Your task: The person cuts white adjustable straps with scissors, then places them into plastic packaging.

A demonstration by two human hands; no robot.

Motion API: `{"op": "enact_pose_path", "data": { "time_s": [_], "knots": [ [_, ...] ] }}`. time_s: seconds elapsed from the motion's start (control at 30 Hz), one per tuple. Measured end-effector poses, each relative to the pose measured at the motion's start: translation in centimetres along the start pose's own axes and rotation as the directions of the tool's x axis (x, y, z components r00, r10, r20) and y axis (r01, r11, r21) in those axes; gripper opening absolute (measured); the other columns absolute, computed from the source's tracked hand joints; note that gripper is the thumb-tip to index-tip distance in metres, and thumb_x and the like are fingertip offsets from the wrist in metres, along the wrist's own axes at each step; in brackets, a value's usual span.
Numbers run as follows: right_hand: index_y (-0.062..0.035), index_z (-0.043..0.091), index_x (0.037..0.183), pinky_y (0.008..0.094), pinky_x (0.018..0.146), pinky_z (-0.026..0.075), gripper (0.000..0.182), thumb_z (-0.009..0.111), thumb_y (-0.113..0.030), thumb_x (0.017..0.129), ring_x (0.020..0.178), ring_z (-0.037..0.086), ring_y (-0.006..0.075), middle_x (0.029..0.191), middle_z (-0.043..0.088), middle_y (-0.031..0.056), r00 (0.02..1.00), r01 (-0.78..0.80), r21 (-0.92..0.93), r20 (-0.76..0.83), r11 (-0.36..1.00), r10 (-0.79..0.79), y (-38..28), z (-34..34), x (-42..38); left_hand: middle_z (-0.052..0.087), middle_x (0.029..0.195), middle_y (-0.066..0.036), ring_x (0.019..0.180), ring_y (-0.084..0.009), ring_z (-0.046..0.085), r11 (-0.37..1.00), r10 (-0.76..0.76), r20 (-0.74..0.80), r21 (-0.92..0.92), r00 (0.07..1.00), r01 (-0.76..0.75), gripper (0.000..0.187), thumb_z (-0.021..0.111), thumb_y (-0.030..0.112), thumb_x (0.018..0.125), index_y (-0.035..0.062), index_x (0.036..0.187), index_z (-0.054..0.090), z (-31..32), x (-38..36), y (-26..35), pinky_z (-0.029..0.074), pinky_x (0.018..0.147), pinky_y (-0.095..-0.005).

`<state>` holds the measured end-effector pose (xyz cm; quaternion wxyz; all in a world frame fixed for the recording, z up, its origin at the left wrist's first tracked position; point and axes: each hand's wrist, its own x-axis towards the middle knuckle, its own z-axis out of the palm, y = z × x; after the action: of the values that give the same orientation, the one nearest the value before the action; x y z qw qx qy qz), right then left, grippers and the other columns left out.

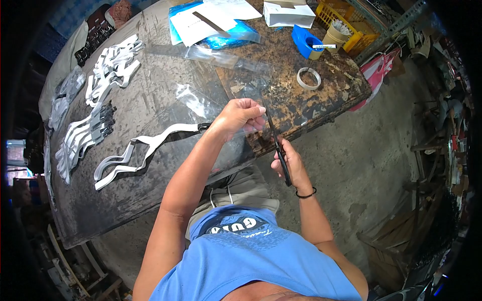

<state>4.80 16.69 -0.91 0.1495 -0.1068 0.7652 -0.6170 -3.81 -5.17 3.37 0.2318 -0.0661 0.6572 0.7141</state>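
My left hand (242, 118) is raised over the near edge of the table, thumb and fingers pinched on a piece of clear plastic film (249, 131). Just right of it, my right hand (292, 163) grips a pair of black scissors (279, 153), seen edge-on. Their long dark blades point away from me and pass right beside my left fingertips. Left of my left forearm, a white elastic strap (150, 143) with a dark end piece lies looped on the dark table (75, 215). More clear plastic (193, 98) is spread flat beyond my left hand.
White straps (113, 65) lie heaped at the left, with a row of straps (83, 143) below. Papers and blue packaging (216, 25), a white box (288, 15), a blue tape dispenser (306, 42), a tape roll (308, 79) and a yellow crate (346, 22) sit at the back.
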Motion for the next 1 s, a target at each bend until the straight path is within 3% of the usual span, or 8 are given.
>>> {"op": "enact_pose_path", "data": {
  "time_s": [0.47,0.67,0.77,0.83,1.0],
  "knots": [
    [0.0118,0.044,0.125,0.0326,0.075,0.047,0.095,0.061,-0.069,0.078,0.085,0.055,0.0199,0.098,0.055,0.0139,0.999,0.039,-0.035,0.020,0.999,-0.039,1.0,0.0,0.8,0.068,0.077,-0.007,0.071,-0.0151,0.066,0.999,-0.039,0.049,0.013,0.998,0.038,0.020,0.068,0.026,0.087,0.0069,0.089,0.062,0.6,-0.1,-0.7,0.048,0.060,-0.0260],
    [0.0063,0.046,0.126,0.0261,0.058,0.043,0.103,0.057,-0.080,0.071,0.068,0.052,0.0113,0.082,0.053,0.0042,1.000,-0.028,0.007,-0.006,1.000,0.028,0.5,0.6,1.0,0.068,0.077,-0.007,0.072,-0.0158,0.067,0.999,-0.045,0.042,0.009,0.998,0.045,0.022,0.068,0.027,0.087,0.0065,0.091,0.062,0.6,0.2,-0.9,0.048,0.060,-0.0259],
    [0.0029,0.047,0.127,0.0227,0.048,0.038,0.098,0.062,-0.076,0.071,0.057,0.050,0.0077,0.075,0.051,-0.0009,0.999,0.020,0.078,-0.052,0.997,-0.016,0.9,1.0,1.1,0.068,0.078,-0.008,0.072,-0.0162,0.067,0.999,-0.049,0.034,0.008,0.998,0.049,0.023,0.068,0.027,0.087,0.0060,0.092,0.062,0.7,0.2,-0.7,0.048,0.061,-0.0261],
    [0.0014,0.046,0.128,0.0214,0.043,0.038,0.093,0.069,-0.069,0.071,0.050,0.048,0.0063,0.072,0.049,-0.0026,0.995,-0.099,0.165,-0.008,0.981,0.102,0.4,0.9,1.0,0.068,0.078,-0.008,0.072,-0.0164,0.067,0.999,-0.051,0.026,0.005,0.998,0.051,0.023,0.069,0.027,0.087,0.0057,0.093,0.061,0.7,0.3,-0.7,0.048,0.061,-0.0261],
    [-0.0006,0.044,0.131,0.0203,0.041,0.041,0.086,0.071,-0.060,0.075,0.047,0.049,0.0046,0.071,0.047,-0.0037,0.989,-0.148,0.271,0.019,0.951,0.148,0.4,0.6,1.6,0.068,0.079,-0.008,0.072,-0.0172,0.067,0.999,-0.041,0.031,0.001,0.999,0.041,0.024,0.069,0.027,0.087,0.0053,0.094,0.061,0.0,0.5,-0.8,0.049,0.061,-0.0269]
  ]
}}
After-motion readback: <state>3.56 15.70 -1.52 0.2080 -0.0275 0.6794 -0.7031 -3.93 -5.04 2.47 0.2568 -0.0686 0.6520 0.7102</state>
